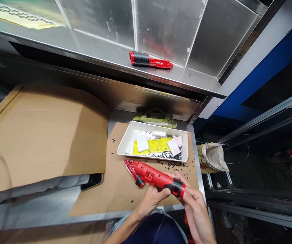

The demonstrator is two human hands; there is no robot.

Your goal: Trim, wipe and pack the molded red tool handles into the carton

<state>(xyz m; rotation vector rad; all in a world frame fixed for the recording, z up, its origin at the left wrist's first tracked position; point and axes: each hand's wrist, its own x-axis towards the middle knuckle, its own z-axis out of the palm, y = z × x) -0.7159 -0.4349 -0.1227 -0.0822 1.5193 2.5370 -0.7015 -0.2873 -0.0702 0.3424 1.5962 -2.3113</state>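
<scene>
A white plastic tray [125, 145] sits on a cardboard sheet [120, 193] on the steel desk [117, 117] – inside it lie a yellow printed sheet [151, 145], white foam pads [142, 143] and a scatter of small black bits [166, 155], with more strewn over the cardboard just beside the tray. A green pouch [154, 118] lies behind the tray, a larger cardboard panel [44, 135] spreads to the left, and a crumpled paper bag [212, 157] sits past the desk's right edge. Up on the steel shelf [186, 76] rests a red tool casing [148, 60] – black band at one end.
</scene>
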